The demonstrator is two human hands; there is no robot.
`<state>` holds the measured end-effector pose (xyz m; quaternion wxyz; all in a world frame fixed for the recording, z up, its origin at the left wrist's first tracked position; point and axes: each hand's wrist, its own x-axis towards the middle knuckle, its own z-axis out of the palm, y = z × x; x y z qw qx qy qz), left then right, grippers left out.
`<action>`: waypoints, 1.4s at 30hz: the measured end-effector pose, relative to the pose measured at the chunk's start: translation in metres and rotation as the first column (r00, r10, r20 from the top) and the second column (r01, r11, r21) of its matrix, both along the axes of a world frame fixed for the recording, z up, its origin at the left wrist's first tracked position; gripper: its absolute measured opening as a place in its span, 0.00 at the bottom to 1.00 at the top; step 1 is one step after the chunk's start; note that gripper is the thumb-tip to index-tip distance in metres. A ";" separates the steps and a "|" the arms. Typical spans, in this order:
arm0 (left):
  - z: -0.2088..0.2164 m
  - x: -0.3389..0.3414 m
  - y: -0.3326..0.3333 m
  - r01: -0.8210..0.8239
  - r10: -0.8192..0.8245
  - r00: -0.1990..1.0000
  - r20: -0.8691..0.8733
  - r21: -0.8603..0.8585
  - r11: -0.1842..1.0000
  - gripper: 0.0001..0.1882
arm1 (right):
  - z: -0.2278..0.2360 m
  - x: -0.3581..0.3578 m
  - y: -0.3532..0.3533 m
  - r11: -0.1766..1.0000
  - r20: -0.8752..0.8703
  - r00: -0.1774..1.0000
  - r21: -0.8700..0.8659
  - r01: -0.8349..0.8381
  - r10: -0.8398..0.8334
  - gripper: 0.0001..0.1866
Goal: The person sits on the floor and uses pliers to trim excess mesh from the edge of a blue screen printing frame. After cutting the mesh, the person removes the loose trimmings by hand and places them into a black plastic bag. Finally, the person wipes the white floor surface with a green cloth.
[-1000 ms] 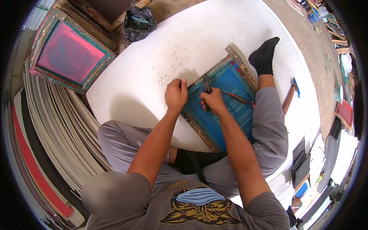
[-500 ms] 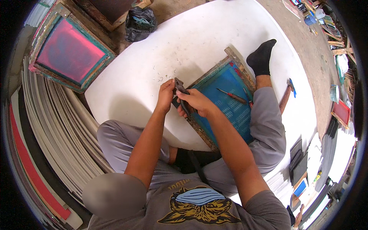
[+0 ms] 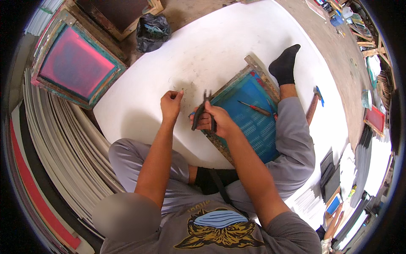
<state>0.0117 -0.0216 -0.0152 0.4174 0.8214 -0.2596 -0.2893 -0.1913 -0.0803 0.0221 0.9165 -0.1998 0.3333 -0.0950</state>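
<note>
My left hand [image 3: 171,106] is raised over the white sheet, its thumb and forefinger pinched together. What the fingertips hold, if anything, is too small to make out. Close by on its right, my right hand [image 3: 218,122] grips a pair of dark pliers [image 3: 207,104], jaws parted and pointing away from me. Under and beyond my hands, small bent bits that look like staples [image 3: 179,80] are scattered on the sheet. A wooden-framed screen with blue mesh [image 3: 253,135] lies by my right hand and leg. On it rests a screwdriver [image 3: 255,108] with a reddish-brown handle, beside another red-handled tool.
A hammer [image 3: 314,106] lies right of my leg. At upper left stand a pink-meshed frame [image 3: 78,61] and a black plastic bag [image 3: 153,33]. Stacked sheets [image 3: 67,131] line the left side. Another person's arm [image 3: 334,225] reaches in at lower right.
My hands have drawn apart. The left has moved left, away from the pliers. The pliers have turned and their jaws now stand open. Another person's arm shows more at lower right.
</note>
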 end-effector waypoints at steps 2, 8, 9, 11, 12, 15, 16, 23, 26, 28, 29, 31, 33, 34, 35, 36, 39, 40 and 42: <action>0.010 -0.003 -0.006 -0.018 0.016 0.985 0.175 0.010 1.000 0.18 | 0.004 -0.021 -0.007 0.998 -0.026 0.998 -0.035 0.051 -0.052 0.29; 0.004 -0.027 -0.013 -0.006 -0.006 0.980 0.197 0.058 0.998 0.17 | -0.003 -0.043 -0.021 0.992 -0.073 0.989 -0.037 0.123 -0.126 0.30; 0.002 -0.034 -0.012 0.013 -0.021 0.974 0.227 0.038 0.999 0.16 | -0.007 -0.043 -0.022 0.991 -0.063 0.989 -0.026 0.134 -0.136 0.30; 0.005 -0.049 -0.013 0.048 -0.054 0.963 0.262 0.027 0.998 0.16 | -0.013 -0.044 -0.024 0.988 -0.056 0.986 -0.011 0.155 -0.155 0.29; 0.003 -0.053 -0.015 0.053 -0.059 0.962 0.265 0.028 0.998 0.16 | -0.015 -0.045 -0.025 0.987 -0.058 0.985 -0.008 0.162 -0.162 0.29; 0.000 -0.062 -0.015 0.065 -0.075 0.958 0.276 0.046 0.997 0.16 | -0.022 -0.046 -0.025 0.983 -0.054 0.982 0.012 0.181 -0.180 0.27; 0.001 -0.066 -0.016 0.071 -0.085 0.957 0.277 0.061 0.996 0.16 | -0.024 -0.046 -0.026 0.982 -0.053 0.981 0.020 0.189 -0.188 0.27; -0.004 -0.078 -0.020 0.138 -0.152 0.914 0.376 0.064 0.988 0.14 | -0.023 -0.041 -0.025 0.971 -0.097 0.970 0.065 0.231 -0.225 0.20; -0.007 -0.080 -0.020 0.135 -0.142 0.898 0.415 0.048 0.990 0.14 | -0.019 -0.037 -0.023 0.970 -0.180 0.956 0.031 0.242 -0.233 0.14; -0.007 -0.080 -0.020 0.144 -0.163 0.887 0.432 0.076 0.987 0.14 | -0.018 -0.032 -0.024 0.982 -0.322 0.928 -0.069 0.177 -0.190 0.10; -0.006 -0.080 -0.020 0.151 -0.175 0.881 0.439 0.090 0.985 0.14 | -0.018 -0.030 -0.025 0.983 -0.364 0.913 -0.093 0.160 -0.184 0.09; -0.005 -0.082 -0.021 0.148 -0.171 0.877 0.448 0.085 0.985 0.14 | -0.016 -0.027 -0.027 0.983 -0.449 0.877 -0.138 0.122 -0.172 0.09; -0.005 -0.083 -0.021 0.143 -0.169 0.871 0.461 0.091 0.985 0.14 | -0.011 -0.028 -0.026 0.966 -0.509 0.840 -0.248 0.067 -0.189 0.09; -0.005 -0.083 -0.021 0.140 -0.170 0.866 0.470 0.099 0.985 0.14 | -0.008 -0.029 -0.026 0.953 -0.537 0.819 -0.302 0.037 -0.202 0.08; -0.004 -0.083 -0.021 0.137 -0.171 0.861 0.480 0.106 0.985 0.13 | -0.008 -0.029 -0.025 0.942 -0.541 0.811 -0.334 0.035 -0.222 0.08; -0.004 -0.082 -0.021 0.140 -0.176 0.866 0.467 0.110 0.984 0.14 | -0.011 -0.029 -0.024 0.930 -0.545 0.803 -0.366 0.033 -0.243 0.08; 0.000 -0.083 -0.023 0.152 -0.191 0.877 0.442 0.122 0.981 0.16 | -0.023 -0.028 -0.022 0.902 -0.571 0.768 -0.431 0.019 -0.289 0.08; -0.001 -0.082 -0.023 0.152 -0.191 0.877 0.441 0.123 0.981 0.15 | -0.023 -0.026 -0.021 0.894 -0.582 0.757 -0.447 0.009 -0.298 0.08; -0.002 -0.082 -0.022 0.152 -0.191 0.875 0.445 0.123 0.981 0.15 | -0.023 -0.023 -0.019 0.888 -0.610 0.729 -0.460 -0.005 -0.312 0.08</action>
